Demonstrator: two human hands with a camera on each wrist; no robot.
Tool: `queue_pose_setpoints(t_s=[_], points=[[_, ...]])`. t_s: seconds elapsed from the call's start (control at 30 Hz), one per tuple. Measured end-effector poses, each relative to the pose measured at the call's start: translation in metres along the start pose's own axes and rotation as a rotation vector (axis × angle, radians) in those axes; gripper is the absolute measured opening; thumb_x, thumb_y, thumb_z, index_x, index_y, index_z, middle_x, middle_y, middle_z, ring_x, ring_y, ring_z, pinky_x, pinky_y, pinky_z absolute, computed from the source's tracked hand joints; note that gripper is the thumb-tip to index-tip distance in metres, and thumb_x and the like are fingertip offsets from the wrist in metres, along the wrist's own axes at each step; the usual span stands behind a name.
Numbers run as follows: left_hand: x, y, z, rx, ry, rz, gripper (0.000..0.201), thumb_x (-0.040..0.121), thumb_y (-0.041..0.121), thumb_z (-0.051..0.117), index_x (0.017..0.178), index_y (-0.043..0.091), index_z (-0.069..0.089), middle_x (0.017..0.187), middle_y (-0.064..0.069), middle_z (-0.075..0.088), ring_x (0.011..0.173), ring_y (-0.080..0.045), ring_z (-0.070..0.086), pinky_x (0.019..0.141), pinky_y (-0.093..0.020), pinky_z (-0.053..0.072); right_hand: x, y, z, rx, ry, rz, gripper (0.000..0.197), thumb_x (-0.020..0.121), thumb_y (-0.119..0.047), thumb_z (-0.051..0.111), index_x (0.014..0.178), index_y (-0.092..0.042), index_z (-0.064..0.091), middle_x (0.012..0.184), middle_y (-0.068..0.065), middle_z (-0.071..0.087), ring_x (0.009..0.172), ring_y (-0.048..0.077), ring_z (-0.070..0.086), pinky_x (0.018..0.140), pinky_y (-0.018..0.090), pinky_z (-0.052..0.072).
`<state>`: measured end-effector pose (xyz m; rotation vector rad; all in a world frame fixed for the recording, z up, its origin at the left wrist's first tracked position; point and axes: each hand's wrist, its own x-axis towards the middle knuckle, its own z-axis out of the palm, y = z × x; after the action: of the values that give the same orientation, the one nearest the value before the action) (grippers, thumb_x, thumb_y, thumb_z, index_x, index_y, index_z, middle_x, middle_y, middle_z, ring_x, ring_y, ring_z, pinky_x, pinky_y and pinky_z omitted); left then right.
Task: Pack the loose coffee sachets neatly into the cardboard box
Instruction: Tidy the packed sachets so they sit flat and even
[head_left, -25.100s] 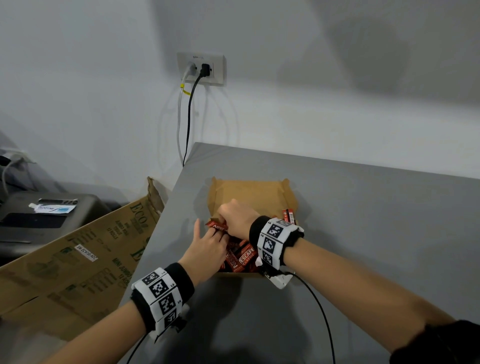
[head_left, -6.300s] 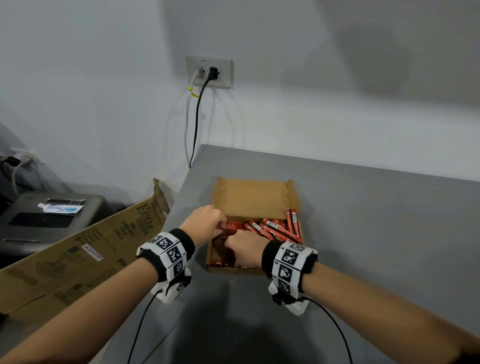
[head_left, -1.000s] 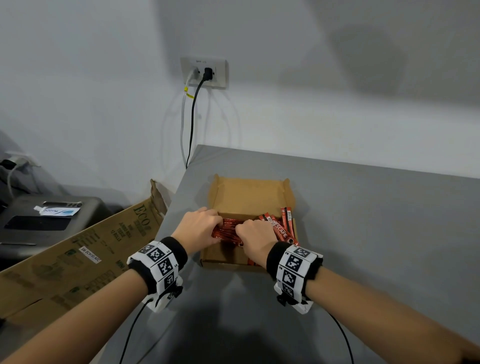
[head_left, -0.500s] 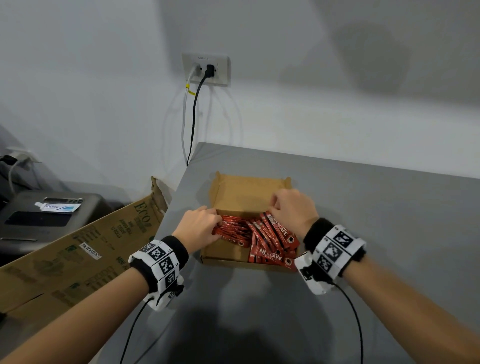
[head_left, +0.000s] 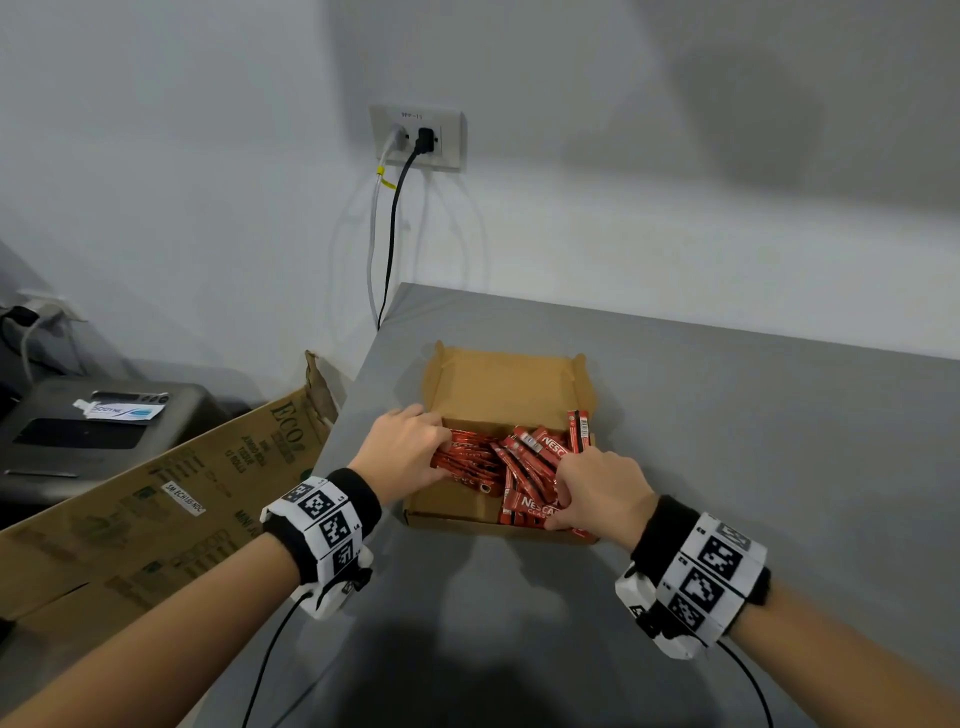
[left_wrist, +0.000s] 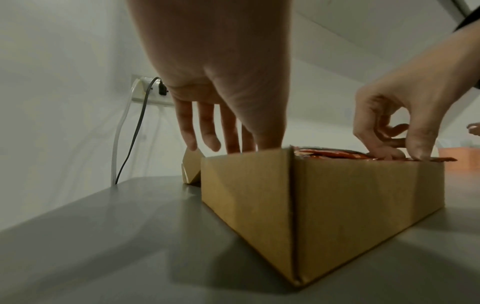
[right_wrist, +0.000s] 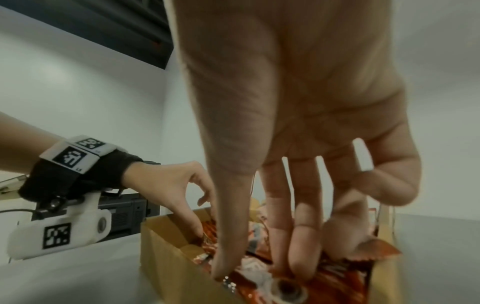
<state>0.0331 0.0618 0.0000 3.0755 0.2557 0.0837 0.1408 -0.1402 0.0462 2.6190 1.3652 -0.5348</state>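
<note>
An open cardboard box sits near the left edge of the grey table, its lid flap folded back. Several red coffee sachets lie inside, some crosswise at the left, some lengthwise at the right. My left hand reaches over the left wall, with thumb and fingers on the left ends of the crosswise sachets. My right hand is at the near right corner, pinching the near ends of the lengthwise sachets between thumb and fingertips. The left wrist view shows the box from outside, so my left hand's index and middle fingertips are hidden.
A large printed carton leans against the table's left side, with a dark grey machine behind it. A wall socket drops two cables behind the table's far left corner. The grey tabletop stretches to the right of the box.
My right hand has come back from the far right corner of the box to its near right corner and now holds the sachets' near ends. My left hand has stayed on the left sachets.
</note>
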Motion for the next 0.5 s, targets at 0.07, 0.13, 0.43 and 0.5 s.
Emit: queue_pose_setpoints(t_s=[0.07,0.13,0.43,0.5], points=[[0.001,-0.002,0.003,-0.001,-0.031,-0.02,0.028,0.083,0.043,0.063,0.095,0.019,0.067,0.1,0.001,0.062,0.096,-0.02,0.052,0.077,-0.03,0.037,0.001,0.001,0.001,0.019,-0.016,-0.005,0.038,0.077,-0.043,0.07,0.097,-0.011,0.063,0.099,0.003,0.064,0.092,0.022,0.062,0.07,0.03,0.046],[0.002,-0.003,0.005,-0.046,-0.04,-0.029,0.026,0.083,0.042,0.063,0.096,0.02,0.067,0.101,0.002,0.063,0.096,-0.019,0.05,0.077,-0.028,0.035,0.003,0.002,0.002,0.08,-0.028,-0.008,0.032,0.077,-0.039,0.073,0.095,-0.013,0.065,0.1,0.002,0.065,0.092,0.021,0.061,0.069,0.029,0.045],[-0.005,-0.01,0.01,-0.234,-0.035,-0.113,0.022,0.081,0.042,0.066,0.093,0.023,0.067,0.098,0.006,0.064,0.091,-0.012,0.052,0.081,-0.029,0.045,0.005,0.021,-0.019,0.33,-0.067,-0.111,0.013,0.074,-0.019,0.078,0.072,-0.012,0.066,0.065,-0.009,0.06,0.057,0.001,0.055,0.052,0.008,0.042],[-0.005,-0.009,0.011,-0.249,-0.036,-0.125,0.021,0.081,0.04,0.067,0.092,0.023,0.067,0.098,0.006,0.063,0.092,-0.011,0.052,0.082,-0.03,0.046,0.008,0.02,-0.025,0.442,0.014,-0.134,0.014,0.077,-0.018,0.075,0.077,-0.008,0.066,0.069,-0.004,0.065,0.06,0.005,0.061,0.057,0.01,0.049]])
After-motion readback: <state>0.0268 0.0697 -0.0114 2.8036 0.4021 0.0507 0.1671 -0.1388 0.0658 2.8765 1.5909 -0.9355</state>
